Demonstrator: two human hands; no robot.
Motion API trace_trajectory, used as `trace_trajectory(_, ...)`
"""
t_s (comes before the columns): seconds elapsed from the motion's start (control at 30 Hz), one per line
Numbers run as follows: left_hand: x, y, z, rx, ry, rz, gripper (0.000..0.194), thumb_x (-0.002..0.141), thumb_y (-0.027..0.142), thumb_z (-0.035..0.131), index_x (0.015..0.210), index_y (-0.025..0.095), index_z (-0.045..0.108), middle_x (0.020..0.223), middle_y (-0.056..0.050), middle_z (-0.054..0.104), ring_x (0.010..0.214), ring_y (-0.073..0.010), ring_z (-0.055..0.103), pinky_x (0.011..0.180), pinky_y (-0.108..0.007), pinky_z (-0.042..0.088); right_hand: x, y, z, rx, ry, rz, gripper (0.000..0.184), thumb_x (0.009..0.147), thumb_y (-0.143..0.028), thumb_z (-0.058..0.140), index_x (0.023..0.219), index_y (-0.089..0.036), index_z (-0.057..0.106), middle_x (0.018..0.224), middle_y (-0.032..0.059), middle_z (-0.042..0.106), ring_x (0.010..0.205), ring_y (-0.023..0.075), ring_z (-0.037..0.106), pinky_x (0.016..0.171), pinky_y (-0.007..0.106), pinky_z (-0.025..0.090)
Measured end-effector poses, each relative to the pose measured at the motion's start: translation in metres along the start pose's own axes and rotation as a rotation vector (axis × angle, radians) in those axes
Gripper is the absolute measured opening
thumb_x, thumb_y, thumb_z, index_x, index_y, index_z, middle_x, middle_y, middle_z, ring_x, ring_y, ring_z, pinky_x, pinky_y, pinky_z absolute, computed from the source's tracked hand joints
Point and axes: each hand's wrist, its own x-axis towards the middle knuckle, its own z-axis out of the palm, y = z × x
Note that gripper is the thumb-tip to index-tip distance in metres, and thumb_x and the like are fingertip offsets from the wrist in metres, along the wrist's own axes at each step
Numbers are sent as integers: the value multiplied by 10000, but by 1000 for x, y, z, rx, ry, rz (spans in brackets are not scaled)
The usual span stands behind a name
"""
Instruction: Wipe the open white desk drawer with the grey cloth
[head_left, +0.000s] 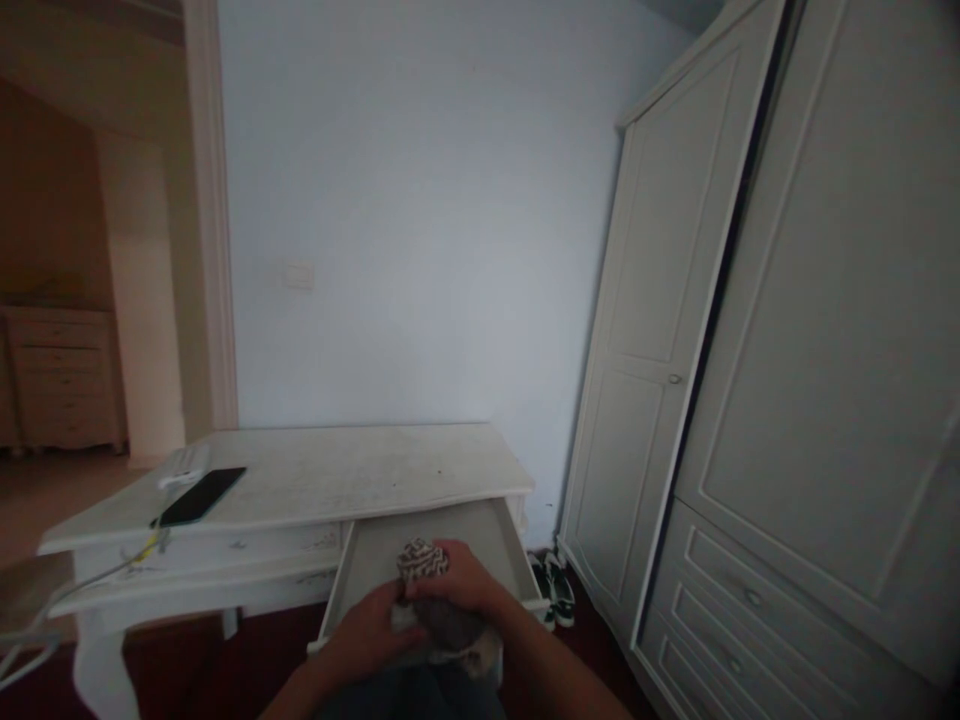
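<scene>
Over the open drawer (pixel 472 522) of a white desk, both my hands are closed on a bundled cloth (pixel 422 560) with a brown-and-white pattern. My right hand (pixel 466 580) wraps its far and right side. On its near left side, my left hand (pixel 367 628) has its fingers curled in against it. A dark grey cloth part (pixel 454 622) hangs below my right hand; whether it belongs to the same piece I cannot tell. Beneath it, near my lap, a pale patterned part (pixel 484 657) shows, partly hidden by my right forearm.
On the left of the white desk (pixel 345 465) lies a dark phone (pixel 202 497), beside a small white object (pixel 182 467). A cable (pixel 97 577) runs off the desk's left front. Dark sneakers (pixel 556 588) stand on the floor between desk and wardrobe (pixel 649 290).
</scene>
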Motion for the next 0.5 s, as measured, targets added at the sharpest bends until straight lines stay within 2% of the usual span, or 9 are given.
trace_trajectory(0.1, 14, -5, -1, -444, 88, 51, 1166, 588, 890, 679, 1515, 216, 462, 1557, -162, 546, 1359, -382, 572, 1108, -461, 510, 6, -4, 24, 441, 131, -18, 756, 659, -741, 817, 1181, -202, 727, 1090, 90, 758, 1015, 320, 700, 909, 462, 566)
trace_trajectory(0.13, 18, -5, -2, -568, 128, 61, 1219, 565, 923, 663, 1528, 210, 440, 1561, -169, 539, 1368, -388, 568, 1111, -468, 513, 9, -7, 33, 545, 136, -12, 795, 716, -791, 748, 1254, -209, 688, 1141, 103, 745, 1050, 325, 695, 943, 490, 557)
trace_trajectory(0.2, 20, -5, -4, -730, 180, 23, 1167, 629, 941, 593, 1531, 216, 434, 1507, -166, 595, 1328, -383, 611, 1079, -481, 543, 15, -13, 49, 586, 123, -25, 808, 822, -853, 584, 1320, -218, 638, 1209, 120, 714, 1132, 330, 665, 1021, 530, 515)
trace_trajectory(0.27, 16, -6, -8, -785, 176, -78, 990, 775, 894, 472, 1508, 228, 468, 1394, -150, 686, 1228, -353, 690, 1011, -477, 588, 19, -19, 59, 406, 145, -78, 790, 896, -865, 435, 1294, -215, 641, 1261, 132, 673, 1225, 332, 599, 1108, 550, 437)
trace_trajectory(0.33, 10, -9, -13, -773, 170, -154, 885, 844, 841, 410, 1458, 215, 527, 1281, -138, 748, 1142, -327, 738, 962, -453, 616, 16, -20, 60, 128, 208, -134, 761, 950, -836, 331, 1243, -215, 658, 1284, 139, 636, 1254, 330, 547, 1147, 552, 378)
trace_trajectory(0.43, 2, -14, -33, -678, 291, -116, 915, 714, 844, 594, 1343, 179, 610, 1206, -138, 781, 1119, -343, 743, 958, -434, 624, -2, -12, 50, -145, 208, -197, 663, 1023, -730, 279, 1331, -246, 613, 1314, 128, 620, 1239, 311, 543, 1121, 517, 390)
trace_trajectory(0.5, -2, -18, -57, -570, 415, -61, 920, 626, 797, 712, 1303, 181, 621, 1207, -129, 783, 1121, -358, 735, 967, -438, 620, -19, -1, 39, -275, 133, -209, 600, 1024, -685, 372, 1423, -275, 554, 1319, 115, 642, 1224, 305, 568, 1087, 486, 417)
